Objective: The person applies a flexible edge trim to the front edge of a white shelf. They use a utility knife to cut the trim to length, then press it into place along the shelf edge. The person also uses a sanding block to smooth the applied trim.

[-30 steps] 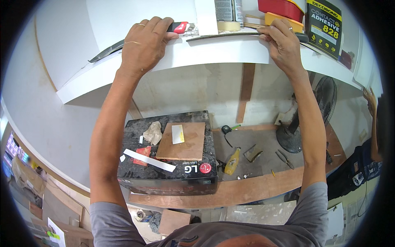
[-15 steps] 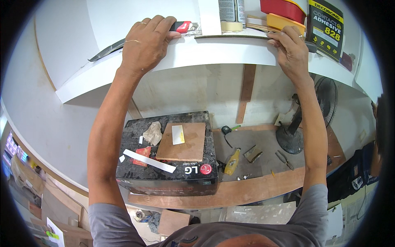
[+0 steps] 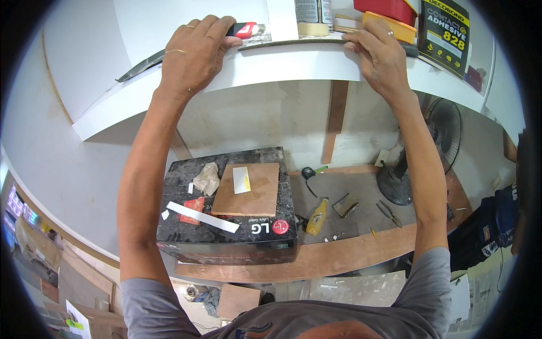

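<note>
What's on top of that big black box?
A brown board bearing a white-yellow piece, a crumpled beige wad, a white strip across a red piece, and small white scraps. The board hides whatever lies beneath.

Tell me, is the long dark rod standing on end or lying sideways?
Sideways: the rod runs along the front of the white shelf, its black handle showing beyond the right hand.

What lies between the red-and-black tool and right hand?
Head view: white upright, can, tape roll, thin sticks and, in front, the dark tool the right hand grips.
</note>
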The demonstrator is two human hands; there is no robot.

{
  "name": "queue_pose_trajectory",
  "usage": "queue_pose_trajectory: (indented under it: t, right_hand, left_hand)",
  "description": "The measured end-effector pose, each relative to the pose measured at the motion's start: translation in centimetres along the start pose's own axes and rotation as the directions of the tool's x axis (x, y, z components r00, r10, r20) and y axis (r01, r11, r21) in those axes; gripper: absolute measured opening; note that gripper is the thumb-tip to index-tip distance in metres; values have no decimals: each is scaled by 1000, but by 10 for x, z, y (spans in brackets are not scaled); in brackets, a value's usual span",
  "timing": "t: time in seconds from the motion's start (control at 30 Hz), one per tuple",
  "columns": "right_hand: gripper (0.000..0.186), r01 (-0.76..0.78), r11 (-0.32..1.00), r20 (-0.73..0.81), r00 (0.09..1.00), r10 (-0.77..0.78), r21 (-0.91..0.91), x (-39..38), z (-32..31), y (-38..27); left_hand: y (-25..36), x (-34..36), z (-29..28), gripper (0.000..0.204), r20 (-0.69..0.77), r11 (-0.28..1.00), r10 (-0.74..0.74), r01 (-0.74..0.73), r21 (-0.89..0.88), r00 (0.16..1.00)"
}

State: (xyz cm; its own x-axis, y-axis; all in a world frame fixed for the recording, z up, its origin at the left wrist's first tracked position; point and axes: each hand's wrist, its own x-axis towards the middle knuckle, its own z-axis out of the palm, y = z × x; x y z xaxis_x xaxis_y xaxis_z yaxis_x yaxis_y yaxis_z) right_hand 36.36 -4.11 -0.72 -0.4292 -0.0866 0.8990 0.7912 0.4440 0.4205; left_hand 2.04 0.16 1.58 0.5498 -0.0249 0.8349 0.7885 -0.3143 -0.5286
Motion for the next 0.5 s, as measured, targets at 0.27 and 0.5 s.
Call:
queue_pose_trajectory:
  t: [0.27,0.5]
  right_hand:
    - [18,11,1000,-52,999,-11,6,-6,4,-1]
    - [16,16,999,-93,995,-21,-52,-15,4,5]
  left_hand:
    - [-2,1,2,32,-59,999,44,-43,12,997]
    - [-4,-1,2,30,-63,999,48,-48,-6,997]
